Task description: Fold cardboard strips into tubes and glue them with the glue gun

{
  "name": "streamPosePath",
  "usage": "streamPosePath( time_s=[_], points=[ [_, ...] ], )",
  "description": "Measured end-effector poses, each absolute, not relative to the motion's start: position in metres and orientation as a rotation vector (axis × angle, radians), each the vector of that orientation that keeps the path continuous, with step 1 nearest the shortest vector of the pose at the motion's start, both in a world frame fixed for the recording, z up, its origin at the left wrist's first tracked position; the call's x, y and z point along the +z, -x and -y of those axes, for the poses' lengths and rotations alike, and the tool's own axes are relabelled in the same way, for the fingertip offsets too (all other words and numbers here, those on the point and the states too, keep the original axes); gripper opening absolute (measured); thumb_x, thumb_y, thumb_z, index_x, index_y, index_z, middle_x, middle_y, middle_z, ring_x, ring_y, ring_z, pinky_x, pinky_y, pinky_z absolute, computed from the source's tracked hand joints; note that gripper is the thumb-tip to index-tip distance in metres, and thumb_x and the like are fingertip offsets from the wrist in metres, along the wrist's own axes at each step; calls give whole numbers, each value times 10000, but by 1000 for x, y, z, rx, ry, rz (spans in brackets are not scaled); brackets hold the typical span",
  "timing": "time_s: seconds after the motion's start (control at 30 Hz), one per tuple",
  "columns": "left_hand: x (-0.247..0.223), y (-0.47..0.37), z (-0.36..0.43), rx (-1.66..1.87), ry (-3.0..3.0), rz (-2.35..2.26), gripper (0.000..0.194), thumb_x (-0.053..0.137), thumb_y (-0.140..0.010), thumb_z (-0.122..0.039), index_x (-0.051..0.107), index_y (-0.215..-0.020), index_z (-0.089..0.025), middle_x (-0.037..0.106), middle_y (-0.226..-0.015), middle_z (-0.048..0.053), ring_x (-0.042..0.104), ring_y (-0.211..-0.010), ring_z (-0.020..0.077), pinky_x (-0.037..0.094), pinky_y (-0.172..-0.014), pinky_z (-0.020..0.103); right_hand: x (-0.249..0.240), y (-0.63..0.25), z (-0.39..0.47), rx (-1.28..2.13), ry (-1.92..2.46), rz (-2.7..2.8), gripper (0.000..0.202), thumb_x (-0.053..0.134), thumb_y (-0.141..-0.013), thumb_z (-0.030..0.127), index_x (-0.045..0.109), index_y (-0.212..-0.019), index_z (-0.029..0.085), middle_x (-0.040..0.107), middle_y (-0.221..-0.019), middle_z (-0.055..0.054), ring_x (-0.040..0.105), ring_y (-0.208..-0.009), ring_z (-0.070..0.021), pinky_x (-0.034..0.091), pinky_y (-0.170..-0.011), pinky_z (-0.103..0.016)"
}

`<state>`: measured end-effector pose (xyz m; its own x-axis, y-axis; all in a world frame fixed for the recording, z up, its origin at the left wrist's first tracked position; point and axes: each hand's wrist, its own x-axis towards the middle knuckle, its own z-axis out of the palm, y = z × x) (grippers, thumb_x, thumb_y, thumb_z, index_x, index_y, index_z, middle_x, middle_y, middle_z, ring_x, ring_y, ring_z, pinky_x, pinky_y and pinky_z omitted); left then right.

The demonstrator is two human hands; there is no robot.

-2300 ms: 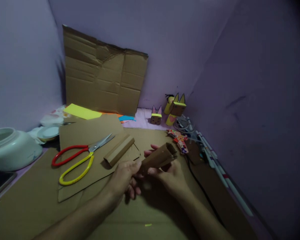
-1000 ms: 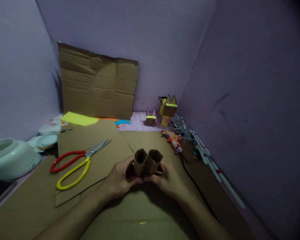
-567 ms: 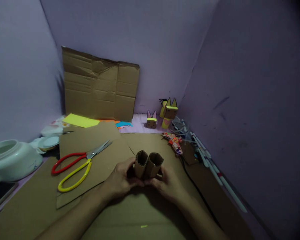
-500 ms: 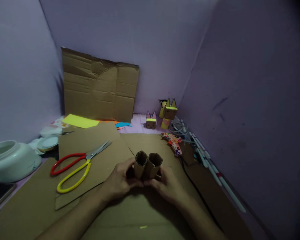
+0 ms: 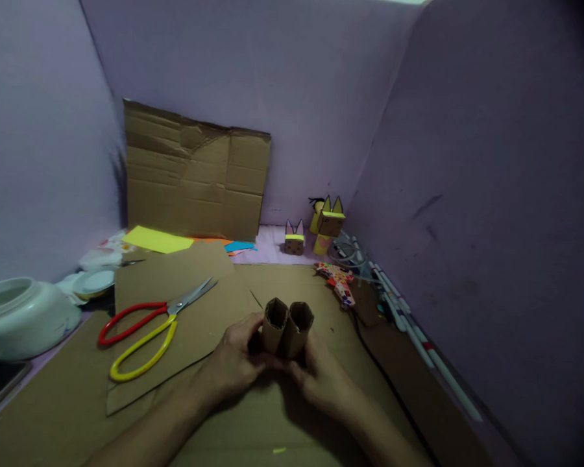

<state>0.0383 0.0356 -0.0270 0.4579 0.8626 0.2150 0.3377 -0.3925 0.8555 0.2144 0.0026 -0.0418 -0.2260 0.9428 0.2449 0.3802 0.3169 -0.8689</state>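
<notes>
Two short cardboard tubes stand upright side by side above the cardboard sheet [image 5: 253, 421], their open ends facing up. My left hand [image 5: 238, 357] is closed round the left cardboard tube [image 5: 274, 327], thumb toward me and fingers behind it. Against the right cardboard tube [image 5: 298, 331] my right hand [image 5: 318, 373] is closed from the other side. Both thumbs meet low at the front of the tubes. To the left lie scissors [image 5: 172, 311] with one red and one yellow handle, blades slightly apart, on a loose cardboard piece [image 5: 194, 266].
A patterned glue gun [image 5: 338, 282] with a black cord lies at the right, near several white sticks [image 5: 428, 350]. Small cat-eared cardboard figures [image 5: 294, 241] stand at the back. A white pot [image 5: 29, 321] is at the left; a cardboard panel [image 5: 197, 175] leans on the wall.
The two tubes have come closer together and now touch or nearly touch along their sides. My right hand has shifted slightly inward. The view has tilted up a little.
</notes>
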Motion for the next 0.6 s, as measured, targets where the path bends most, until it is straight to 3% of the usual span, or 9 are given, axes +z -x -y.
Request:
streamPosePath(
  time_s=[0.6],
  points=[
    [-27,-40,-32,880,-1927,-1047,371,730,-641,-212,570,-972,-166,643,-881,25,575,-799,188,450,-721,300,-35,-212,-1,849,1163,1771,435,539,-720,35,464,-1112,206,621,-1039,-55,576,-959,-224,476,-809,-344]
  ],
)
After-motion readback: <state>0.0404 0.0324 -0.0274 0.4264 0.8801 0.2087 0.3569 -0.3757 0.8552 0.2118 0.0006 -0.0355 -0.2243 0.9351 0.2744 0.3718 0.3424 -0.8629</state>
